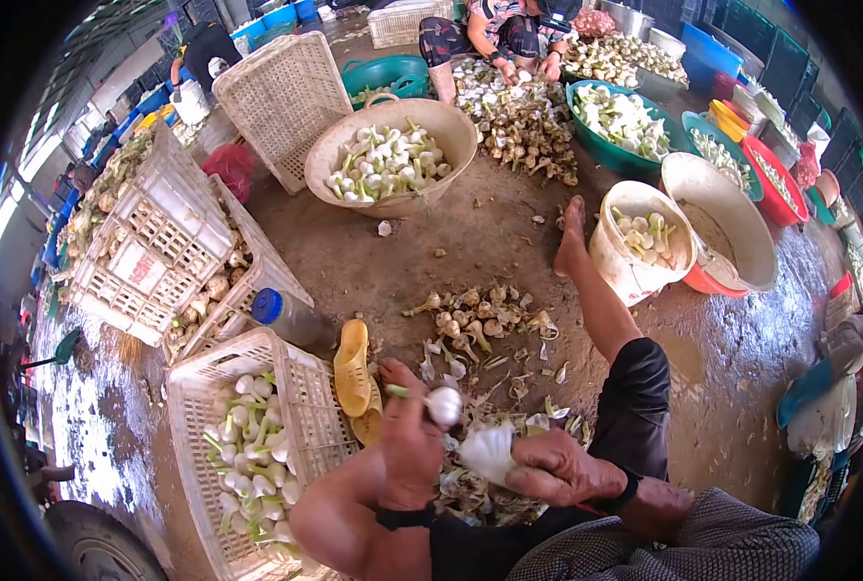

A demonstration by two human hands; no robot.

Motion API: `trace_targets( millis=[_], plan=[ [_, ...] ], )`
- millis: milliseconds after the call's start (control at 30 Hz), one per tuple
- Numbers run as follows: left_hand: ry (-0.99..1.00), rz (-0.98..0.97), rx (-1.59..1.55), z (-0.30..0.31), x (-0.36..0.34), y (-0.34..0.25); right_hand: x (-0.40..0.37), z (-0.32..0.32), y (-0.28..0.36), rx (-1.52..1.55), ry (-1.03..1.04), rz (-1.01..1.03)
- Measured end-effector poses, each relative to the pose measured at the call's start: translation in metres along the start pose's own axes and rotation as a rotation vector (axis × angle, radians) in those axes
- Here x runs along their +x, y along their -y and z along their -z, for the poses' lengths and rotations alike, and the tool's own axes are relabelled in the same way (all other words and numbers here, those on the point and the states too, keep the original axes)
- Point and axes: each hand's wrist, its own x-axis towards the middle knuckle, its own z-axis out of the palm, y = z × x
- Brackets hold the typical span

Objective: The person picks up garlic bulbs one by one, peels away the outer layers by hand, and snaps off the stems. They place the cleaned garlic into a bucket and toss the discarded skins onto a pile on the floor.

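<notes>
My left hand (412, 441) is closed around a white garlic bulb (443, 407) whose green stem pokes out on the other side of the fingers. Just to its right, my right hand (562, 467) pinches a pale, blurred piece of garlic skin (488, 453). The two hands are apart, above a heap of peelings (490, 494) between my legs. Beyond them, unpeeled garlic bulbs (480, 318) lie on the floor. At the left, a white crate (320, 407) holds many peeled bulbs with green stems.
Yellow slippers (352, 368) and a blue-lidded jar (301, 320) stand beside the crate. A beige basin (393, 205) and a white bucket (611, 261) hold peeled garlic. More crates (131, 271) lean at the left. Another person's hands (528, 73) are over garlic at the back.
</notes>
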Motion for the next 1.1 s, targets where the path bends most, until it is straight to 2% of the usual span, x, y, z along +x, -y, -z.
trace_targets(
  millis=[33, 67, 100, 133, 167, 200, 233, 267, 300, 367, 433, 500, 533, 567, 633, 667, 700, 767, 800, 833, 867, 900, 967, 1033, 1067, 1100],
  plan=[
    [-0.022, 0.022, -0.35, -0.004, 0.005, -0.011, -0.004, 0.001, -0.007, 0.0, 0.0, 0.002],
    [0.017, -0.024, 0.011, -0.01, -0.004, -0.026, -0.011, 0.002, -0.025, -0.045, 0.119, -0.118],
    [0.039, -0.035, 0.005, -0.002, 0.0, -0.021, -0.022, -0.001, -0.05, -0.086, 0.238, -0.251],
    [0.052, -0.026, -0.144, -0.013, -0.004, -0.016, -0.035, -0.011, -0.09, -0.317, 0.348, -0.101],
    [0.066, -0.015, -0.294, -0.023, -0.007, -0.011, -0.046, -0.014, -0.104, -0.319, 0.334, -0.103],
    [0.071, -0.003, -0.29, -0.02, -0.007, -0.01, -0.054, -0.015, -0.11, -0.432, 0.363, -0.093],
    [0.13, 0.016, -0.107, -0.011, -0.008, -0.01, -0.058, -0.014, -0.116, -0.545, 0.396, -0.084],
    [0.187, 0.03, 0.07, -0.007, -0.009, -0.008, -0.057, -0.014, -0.124, -0.5, 0.333, -0.123],
    [0.189, 0.034, 0.069, -0.012, -0.01, -0.006, -0.054, -0.013, -0.121, -0.502, 0.33, -0.126],
    [0.137, -0.017, 0.234, -0.029, -0.015, -0.004, -0.045, -0.007, -0.111, -0.486, 0.106, -0.061],
    [0.112, -0.057, 0.284, -0.026, -0.014, 0.004, -0.039, -0.003, -0.104, -0.447, 0.105, -0.08],
    [0.115, -0.038, 0.365, -0.025, -0.016, 0.004, -0.039, -0.003, -0.097, -0.675, 0.387, -0.216],
    [0.123, -0.029, 0.365, -0.026, -0.016, 0.004, -0.042, -0.004, -0.102, -0.733, 0.431, -0.222],
    [0.125, -0.06, 0.383, -0.028, -0.018, 0.003, -0.046, -0.006, -0.108, -0.736, 0.426, -0.226],
    [0.122, -0.095, 0.398, -0.029, -0.018, 0.004, -0.052, -0.009, -0.118, -0.717, 0.279, -0.26],
    [0.131, -0.078, 0.397, -0.028, -0.018, 0.005, -0.053, -0.004, -0.125, -0.66, 0.223, -0.097],
    [0.142, -0.059, 0.398, -0.027, -0.018, 0.006, -0.051, -0.002, -0.119, -0.658, 0.222, -0.099],
    [0.199, -0.061, 0.518, -0.023, -0.018, 0.009, -0.042, 0.002, -0.096, -0.101, -0.019, -0.286],
    [0.257, -0.064, 0.634, -0.025, -0.018, 0.012, -0.04, 0.001, -0.087, -0.103, -0.032, -0.286],
    [0.272, -0.055, 0.635, -0.028, -0.019, 0.014, -0.038, 0.001, -0.079, 0.168, -0.075, -0.426],
    [0.35, -0.086, 0.82, -0.032, -0.022, 0.016, -0.036, 0.001, -0.075, 0.44, -0.117, -0.557],
    [0.428, -0.121, 1.003, -0.038, -0.025, 0.017, -0.038, -0.006, -0.08, 0.592, -0.144, -0.584],
    [0.468, -0.08, 1.035, -0.043, -0.026, 0.021, -0.043, -0.019, -0.098, 0.859, -0.253, -0.641],
    [0.588, -0.232, 1.221, -0.038, -0.024, 0.025, -0.049, -0.023, -0.11, 0.967, -0.269, -0.626],
    [0.603, -0.165, 1.233, -0.041, -0.027, 0.023, -0.049, -0.018, -0.114, 1.076, -0.278, -0.613],
    [0.628, -0.171, 1.223, -0.045, -0.027, 0.022, -0.048, -0.009, -0.117, 1.061, -0.296, -0.601]
  ],
)
